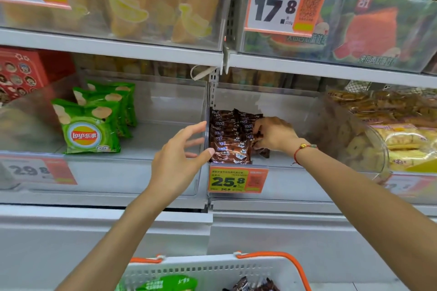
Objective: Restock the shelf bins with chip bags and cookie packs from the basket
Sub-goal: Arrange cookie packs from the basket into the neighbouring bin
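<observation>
Green chip bags [91, 125] with red-and-yellow logo; brown cookie packs [230, 136] with white-and-blue print. White basket [212, 269], orange handles. Red bracelet [302, 149].

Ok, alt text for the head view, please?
The right hand grips brown cookie packs in a clear plastic shelf bin; the open left hand hovers beside it, near green chip bags.
</observation>
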A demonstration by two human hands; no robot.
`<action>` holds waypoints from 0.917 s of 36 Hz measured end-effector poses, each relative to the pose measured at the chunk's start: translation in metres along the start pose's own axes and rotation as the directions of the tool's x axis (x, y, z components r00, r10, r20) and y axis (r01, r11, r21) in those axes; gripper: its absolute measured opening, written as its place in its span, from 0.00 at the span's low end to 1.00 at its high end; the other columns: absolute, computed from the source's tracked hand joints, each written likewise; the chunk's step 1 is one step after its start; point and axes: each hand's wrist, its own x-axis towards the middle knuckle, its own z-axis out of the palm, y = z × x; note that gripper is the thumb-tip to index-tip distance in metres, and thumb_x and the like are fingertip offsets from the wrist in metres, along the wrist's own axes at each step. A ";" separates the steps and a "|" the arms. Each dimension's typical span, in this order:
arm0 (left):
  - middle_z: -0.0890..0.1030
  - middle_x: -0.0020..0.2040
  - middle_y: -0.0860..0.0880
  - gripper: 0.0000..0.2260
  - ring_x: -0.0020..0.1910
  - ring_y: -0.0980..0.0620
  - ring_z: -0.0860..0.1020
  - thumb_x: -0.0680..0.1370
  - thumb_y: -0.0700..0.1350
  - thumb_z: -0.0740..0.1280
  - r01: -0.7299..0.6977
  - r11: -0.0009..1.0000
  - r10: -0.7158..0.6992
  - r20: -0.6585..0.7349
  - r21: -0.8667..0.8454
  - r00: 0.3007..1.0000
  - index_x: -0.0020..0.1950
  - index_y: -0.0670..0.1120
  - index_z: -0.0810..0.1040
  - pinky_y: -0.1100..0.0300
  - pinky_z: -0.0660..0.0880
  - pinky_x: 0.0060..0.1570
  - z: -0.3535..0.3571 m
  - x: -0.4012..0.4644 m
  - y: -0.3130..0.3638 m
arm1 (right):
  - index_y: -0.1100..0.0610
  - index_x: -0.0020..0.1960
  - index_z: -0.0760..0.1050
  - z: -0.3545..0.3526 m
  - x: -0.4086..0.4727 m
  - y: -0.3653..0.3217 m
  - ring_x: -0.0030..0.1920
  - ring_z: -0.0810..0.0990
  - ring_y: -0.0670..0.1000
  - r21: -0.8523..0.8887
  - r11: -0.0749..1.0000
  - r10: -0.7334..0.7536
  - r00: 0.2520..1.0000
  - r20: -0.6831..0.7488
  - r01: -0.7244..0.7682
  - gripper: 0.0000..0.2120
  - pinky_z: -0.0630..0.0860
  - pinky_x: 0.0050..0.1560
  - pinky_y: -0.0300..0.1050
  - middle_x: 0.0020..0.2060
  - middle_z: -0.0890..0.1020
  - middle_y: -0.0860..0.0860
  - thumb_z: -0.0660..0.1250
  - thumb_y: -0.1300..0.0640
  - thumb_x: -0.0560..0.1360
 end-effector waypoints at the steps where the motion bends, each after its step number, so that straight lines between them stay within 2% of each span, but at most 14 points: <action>1: 0.77 0.62 0.64 0.23 0.53 0.66 0.78 0.74 0.51 0.71 -0.001 1.000 0.001 -0.002 0.006 1.000 0.67 0.65 0.70 0.50 0.78 0.54 0.000 0.000 0.000 | 0.52 0.54 0.76 0.000 0.000 0.000 0.46 0.74 0.52 -0.002 1.000 0.003 1.000 0.009 -0.003 0.17 0.68 0.42 0.42 0.53 0.79 0.52 0.76 0.51 0.68; 3: 0.76 0.62 0.65 0.23 0.52 0.67 0.77 0.74 0.51 0.71 -0.012 1.000 0.012 0.001 0.017 1.000 0.66 0.65 0.70 0.51 0.78 0.54 0.000 -0.001 0.000 | 0.52 0.55 0.75 -0.003 0.000 -0.001 0.46 0.73 0.52 -0.020 1.000 0.005 0.999 0.036 -0.005 0.18 0.68 0.42 0.42 0.54 0.79 0.52 0.76 0.51 0.68; 5: 0.75 0.62 0.66 0.23 0.52 0.69 0.76 0.75 0.51 0.70 -0.026 0.999 0.026 0.001 0.033 1.000 0.66 0.66 0.69 0.54 0.78 0.53 -0.001 -0.002 0.002 | 0.52 0.59 0.75 -0.007 -0.003 -0.001 0.50 0.76 0.53 -0.026 1.000 0.002 0.999 0.049 0.000 0.22 0.68 0.42 0.42 0.56 0.78 0.52 0.76 0.49 0.68; 9: 0.74 0.64 0.65 0.23 0.51 0.72 0.74 0.75 0.51 0.70 -0.043 0.997 0.044 -0.008 0.069 0.999 0.68 0.64 0.68 0.57 0.78 0.52 0.000 -0.005 0.004 | 0.51 0.62 0.74 -0.022 -0.019 0.005 0.55 0.77 0.54 -0.003 1.000 -0.005 1.000 -0.027 0.005 0.25 0.73 0.46 0.44 0.57 0.79 0.50 0.75 0.44 0.68; 12: 0.73 0.63 0.65 0.23 0.53 0.68 0.75 0.75 0.50 0.70 -0.050 0.996 0.052 -0.019 0.068 0.998 0.68 0.63 0.68 0.56 0.78 0.53 0.001 -0.006 0.005 | 0.51 0.59 0.77 -0.036 -0.045 0.006 0.53 0.79 0.53 0.056 0.998 -0.014 0.996 -0.085 0.019 0.21 0.77 0.50 0.49 0.54 0.81 0.51 0.74 0.45 0.70; 16: 0.75 0.64 0.61 0.24 0.58 0.62 0.75 0.75 0.45 0.71 -0.074 0.997 0.074 -0.051 0.006 0.996 0.70 0.54 0.69 0.57 0.76 0.55 0.002 -0.013 0.007 | 0.51 0.56 0.79 -0.046 -0.093 -0.005 0.46 0.79 0.50 0.227 0.972 -0.021 0.985 -0.170 0.060 0.18 0.79 0.47 0.50 0.47 0.81 0.49 0.75 0.46 0.69; 19: 0.77 0.61 0.59 0.23 0.57 0.61 0.76 0.75 0.41 0.71 -0.113 0.992 0.107 -0.103 -0.054 0.989 0.68 0.52 0.71 0.56 0.76 0.54 0.001 -0.024 0.010 | 0.47 0.52 0.80 -0.045 -0.130 -0.023 0.42 0.79 0.46 0.401 0.913 0.006 0.978 -0.210 0.080 0.16 0.77 0.43 0.44 0.41 0.80 0.43 0.77 0.46 0.66; 21: 0.78 0.58 0.60 0.21 0.55 0.61 0.76 0.74 0.41 0.72 -0.128 0.990 0.118 -0.157 -0.055 0.981 0.64 0.55 0.72 0.55 0.76 0.52 -0.001 -0.032 0.014 | 0.48 0.50 0.80 -0.041 -0.151 -0.039 0.40 0.78 0.43 0.474 0.874 -0.009 0.979 -0.203 0.106 0.14 0.74 0.40 0.37 0.39 0.79 0.40 0.77 0.47 0.66; 25: 0.79 0.51 0.65 0.16 0.49 0.63 0.77 0.74 0.44 0.71 -0.090 0.995 0.081 -0.226 -0.032 0.971 0.56 0.61 0.73 0.57 0.77 0.47 -0.011 -0.050 0.021 | 0.49 0.45 0.81 -0.026 -0.181 -0.072 0.39 0.78 0.42 0.557 0.816 -0.056 0.980 -0.189 0.154 0.07 0.74 0.40 0.36 0.40 0.83 0.43 0.77 0.53 0.68; 27: 0.79 0.48 0.65 0.13 0.47 0.63 0.78 0.74 0.45 0.71 -0.033 0.999 0.028 -0.187 -0.022 0.982 0.53 0.60 0.73 0.59 0.76 0.45 -0.018 -0.061 0.020 | 0.48 0.45 0.81 -0.017 -0.188 -0.087 0.40 0.79 0.44 0.577 0.801 -0.100 0.986 -0.136 0.161 0.07 0.75 0.42 0.38 0.39 0.83 0.45 0.76 0.55 0.69; 30: 0.80 0.47 0.62 0.10 0.44 0.61 0.79 0.74 0.44 0.70 0.084 0.995 -0.081 -0.041 0.056 0.996 0.50 0.58 0.75 0.58 0.75 0.47 -0.034 -0.079 0.007 | 0.48 0.46 0.80 -0.002 -0.194 -0.113 0.38 0.79 0.46 0.578 0.802 -0.213 0.976 0.039 0.152 0.07 0.77 0.44 0.45 0.37 0.82 0.46 0.76 0.54 0.69; 33: 0.81 0.46 0.57 0.09 0.47 0.53 0.81 0.73 0.42 0.70 0.220 0.967 -0.237 0.132 0.130 0.962 0.46 0.57 0.76 0.56 0.76 0.50 -0.052 -0.100 -0.017 | 0.51 0.49 0.81 0.019 -0.199 -0.140 0.35 0.75 0.43 0.508 0.848 -0.327 0.903 0.280 0.150 0.10 0.74 0.43 0.42 0.37 0.81 0.46 0.76 0.52 0.69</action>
